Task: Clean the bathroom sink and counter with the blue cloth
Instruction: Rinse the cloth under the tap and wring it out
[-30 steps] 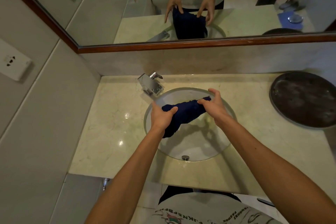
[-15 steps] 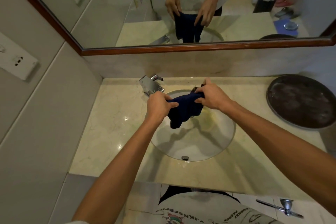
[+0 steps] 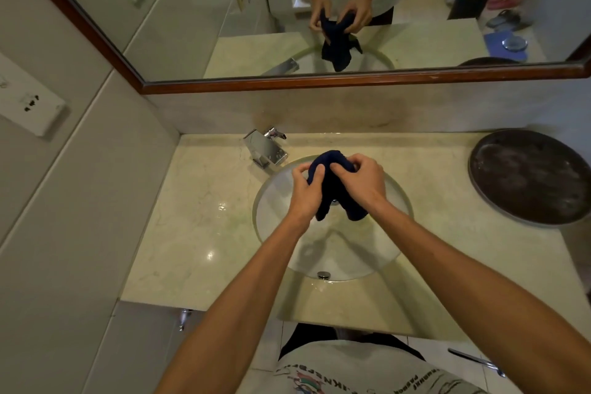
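The dark blue cloth is bunched up above the round white sink. My left hand grips its left side and my right hand grips its right side, fingers curled into the fabric. Two ends of the cloth hang down between my wrists over the basin. The hands are close together, just in front of the chrome faucet. The cream marble counter surrounds the sink.
A large dark round tray lies on the counter at the right. A wood-framed mirror runs along the back wall. A wall socket is on the left tiled wall. The drain overflow sits at the basin's near rim.
My hands have come closer together, bunching the stretched-out cloth into a wad, and have shifted slightly back towards the faucet.
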A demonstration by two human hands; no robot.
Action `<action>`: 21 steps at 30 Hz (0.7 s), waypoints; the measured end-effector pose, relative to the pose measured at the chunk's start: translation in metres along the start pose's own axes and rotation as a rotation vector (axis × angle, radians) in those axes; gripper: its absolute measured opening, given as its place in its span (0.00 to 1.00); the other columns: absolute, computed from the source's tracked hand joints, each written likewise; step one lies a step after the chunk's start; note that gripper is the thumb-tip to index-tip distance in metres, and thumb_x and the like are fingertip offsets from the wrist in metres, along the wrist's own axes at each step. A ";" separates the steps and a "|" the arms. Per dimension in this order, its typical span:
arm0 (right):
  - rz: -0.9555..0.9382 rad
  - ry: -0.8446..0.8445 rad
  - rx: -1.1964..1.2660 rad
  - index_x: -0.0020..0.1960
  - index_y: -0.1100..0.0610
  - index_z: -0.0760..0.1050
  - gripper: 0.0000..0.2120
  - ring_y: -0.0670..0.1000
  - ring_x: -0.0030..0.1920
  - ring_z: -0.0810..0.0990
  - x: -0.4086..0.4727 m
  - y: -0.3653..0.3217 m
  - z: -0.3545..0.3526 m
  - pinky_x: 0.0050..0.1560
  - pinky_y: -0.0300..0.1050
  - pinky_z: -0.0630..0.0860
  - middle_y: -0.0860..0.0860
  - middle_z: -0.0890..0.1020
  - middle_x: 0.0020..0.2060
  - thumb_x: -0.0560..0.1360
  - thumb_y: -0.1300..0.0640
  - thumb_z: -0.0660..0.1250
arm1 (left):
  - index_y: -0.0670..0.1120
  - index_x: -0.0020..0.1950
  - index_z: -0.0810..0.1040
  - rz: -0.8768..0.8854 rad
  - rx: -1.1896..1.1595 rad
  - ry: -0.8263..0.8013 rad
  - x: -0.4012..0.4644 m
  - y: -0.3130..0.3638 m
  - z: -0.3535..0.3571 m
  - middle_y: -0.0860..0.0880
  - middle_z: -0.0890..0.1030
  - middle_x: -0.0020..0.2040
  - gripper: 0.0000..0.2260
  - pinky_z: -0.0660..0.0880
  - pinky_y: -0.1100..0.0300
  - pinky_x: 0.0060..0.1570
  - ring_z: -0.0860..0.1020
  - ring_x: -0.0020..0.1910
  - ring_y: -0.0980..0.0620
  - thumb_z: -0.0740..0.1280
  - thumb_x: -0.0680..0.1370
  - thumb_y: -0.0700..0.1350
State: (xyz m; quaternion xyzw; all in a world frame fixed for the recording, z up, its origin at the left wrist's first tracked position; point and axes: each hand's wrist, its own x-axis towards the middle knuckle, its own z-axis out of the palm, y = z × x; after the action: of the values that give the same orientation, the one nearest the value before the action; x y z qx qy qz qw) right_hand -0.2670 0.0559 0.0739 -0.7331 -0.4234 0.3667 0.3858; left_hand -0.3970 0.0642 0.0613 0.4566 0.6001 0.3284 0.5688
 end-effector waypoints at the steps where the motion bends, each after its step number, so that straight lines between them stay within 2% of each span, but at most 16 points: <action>1: 0.021 -0.072 0.073 0.49 0.51 0.81 0.08 0.43 0.41 0.84 -0.005 0.001 0.002 0.42 0.38 0.77 0.44 0.85 0.40 0.74 0.49 0.74 | 0.48 0.68 0.69 -0.017 -0.086 -0.029 -0.001 -0.002 0.004 0.49 0.80 0.59 0.24 0.79 0.57 0.57 0.81 0.57 0.52 0.68 0.79 0.61; 3: -0.013 -0.310 0.175 0.57 0.52 0.81 0.13 0.47 0.47 0.86 -0.013 0.007 -0.001 0.53 0.47 0.82 0.48 0.87 0.47 0.74 0.53 0.71 | 0.49 0.69 0.73 -0.013 -0.155 -0.044 0.000 -0.003 0.006 0.46 0.82 0.61 0.32 0.81 0.53 0.59 0.83 0.59 0.50 0.76 0.72 0.63; 4: -0.061 -0.441 0.184 0.62 0.53 0.80 0.16 0.49 0.52 0.86 -0.016 0.010 -0.007 0.57 0.49 0.82 0.49 0.87 0.51 0.75 0.59 0.69 | 0.48 0.69 0.74 -0.009 -0.171 -0.032 0.001 -0.002 0.003 0.46 0.83 0.60 0.32 0.81 0.52 0.58 0.83 0.58 0.48 0.78 0.70 0.60; 6: -0.109 -0.615 0.203 0.69 0.56 0.77 0.22 0.50 0.58 0.85 -0.017 0.011 -0.021 0.61 0.46 0.80 0.53 0.85 0.58 0.78 0.71 0.64 | 0.46 0.66 0.78 -0.020 -0.218 -0.007 0.006 -0.002 -0.006 0.44 0.85 0.58 0.29 0.81 0.50 0.58 0.84 0.58 0.46 0.80 0.70 0.55; 7: -0.093 -0.592 0.234 0.68 0.57 0.78 0.22 0.50 0.57 0.85 -0.016 0.009 -0.030 0.60 0.46 0.81 0.55 0.85 0.59 0.78 0.73 0.63 | 0.45 0.65 0.79 -0.027 -0.243 -0.014 0.008 -0.001 -0.010 0.43 0.85 0.58 0.25 0.81 0.48 0.59 0.84 0.58 0.44 0.79 0.71 0.53; 10: -0.104 -0.159 0.338 0.56 0.57 0.83 0.09 0.53 0.48 0.86 0.003 0.008 -0.059 0.53 0.54 0.83 0.56 0.87 0.51 0.79 0.66 0.69 | 0.42 0.63 0.80 -0.050 -0.277 -0.116 0.009 0.011 -0.019 0.40 0.85 0.58 0.18 0.79 0.49 0.59 0.83 0.59 0.42 0.75 0.77 0.50; 11: -0.102 -0.083 0.352 0.56 0.56 0.83 0.07 0.55 0.50 0.86 0.012 0.006 -0.067 0.55 0.55 0.83 0.55 0.87 0.50 0.79 0.62 0.71 | 0.42 0.63 0.80 -0.072 -0.304 -0.160 0.009 0.017 -0.022 0.41 0.85 0.58 0.16 0.80 0.50 0.59 0.83 0.58 0.43 0.73 0.79 0.49; 12: -0.071 -0.095 0.358 0.57 0.56 0.84 0.08 0.56 0.52 0.85 0.021 0.006 -0.070 0.59 0.56 0.82 0.55 0.87 0.51 0.79 0.57 0.71 | 0.42 0.62 0.80 -0.099 -0.333 -0.205 0.008 0.023 -0.025 0.42 0.85 0.57 0.14 0.80 0.52 0.58 0.83 0.58 0.45 0.70 0.81 0.49; 14: 0.135 -0.323 0.394 0.59 0.56 0.83 0.18 0.56 0.53 0.85 0.031 0.007 -0.064 0.66 0.56 0.77 0.53 0.87 0.52 0.79 0.44 0.69 | 0.42 0.65 0.79 -0.156 -0.403 -0.280 0.008 0.032 -0.026 0.43 0.84 0.60 0.16 0.79 0.53 0.61 0.82 0.61 0.46 0.66 0.82 0.50; 16: 0.436 -0.607 0.483 0.60 0.57 0.83 0.28 0.57 0.55 0.84 0.034 0.034 -0.049 0.65 0.51 0.75 0.52 0.87 0.49 0.74 0.34 0.70 | 0.40 0.68 0.77 -0.199 -0.475 -0.340 0.010 0.035 -0.025 0.41 0.82 0.64 0.20 0.77 0.51 0.66 0.81 0.64 0.45 0.64 0.83 0.52; 17: 0.541 -0.594 0.528 0.57 0.57 0.82 0.23 0.60 0.59 0.82 0.029 0.047 -0.044 0.61 0.49 0.76 0.50 0.87 0.44 0.75 0.38 0.71 | 0.40 0.67 0.78 -0.218 -0.513 -0.359 0.011 0.037 -0.023 0.42 0.83 0.63 0.20 0.78 0.51 0.65 0.81 0.63 0.45 0.62 0.83 0.53; 18: 0.574 -0.536 0.573 0.53 0.56 0.80 0.12 0.63 0.62 0.80 0.022 0.054 -0.040 0.55 0.47 0.77 0.49 0.87 0.40 0.80 0.47 0.68 | 0.40 0.64 0.80 -0.230 -0.539 -0.377 0.014 0.036 -0.023 0.42 0.83 0.62 0.19 0.79 0.52 0.63 0.82 0.62 0.46 0.62 0.83 0.53; 19: 0.629 -0.490 0.608 0.48 0.57 0.76 0.09 0.65 0.60 0.80 0.017 0.064 -0.035 0.50 0.47 0.77 0.50 0.86 0.36 0.85 0.56 0.62 | 0.40 0.62 0.82 -0.240 -0.573 -0.398 0.017 0.036 -0.023 0.42 0.83 0.62 0.19 0.78 0.52 0.63 0.82 0.62 0.46 0.62 0.82 0.53; 20: 0.700 -0.517 0.694 0.45 0.57 0.74 0.13 0.62 0.53 0.79 0.012 0.066 -0.029 0.46 0.48 0.78 0.53 0.83 0.35 0.86 0.60 0.57 | 0.40 0.63 0.82 -0.236 -0.588 -0.424 0.022 0.034 -0.025 0.41 0.82 0.64 0.20 0.77 0.52 0.65 0.80 0.64 0.45 0.65 0.81 0.54; 21: 0.774 -0.570 0.840 0.45 0.58 0.73 0.12 0.58 0.48 0.78 0.003 0.061 -0.024 0.44 0.49 0.79 0.55 0.82 0.35 0.86 0.57 0.59 | 0.39 0.66 0.80 -0.233 -0.606 -0.441 0.027 0.031 -0.027 0.40 0.80 0.66 0.22 0.74 0.51 0.69 0.78 0.67 0.44 0.67 0.80 0.54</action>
State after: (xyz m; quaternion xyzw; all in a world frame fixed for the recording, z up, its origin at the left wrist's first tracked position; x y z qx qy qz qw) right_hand -0.2248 0.0320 0.0303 -0.4930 -0.0343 0.7949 0.3521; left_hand -0.4162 0.1041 0.0831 0.2566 0.3872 0.3179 0.8266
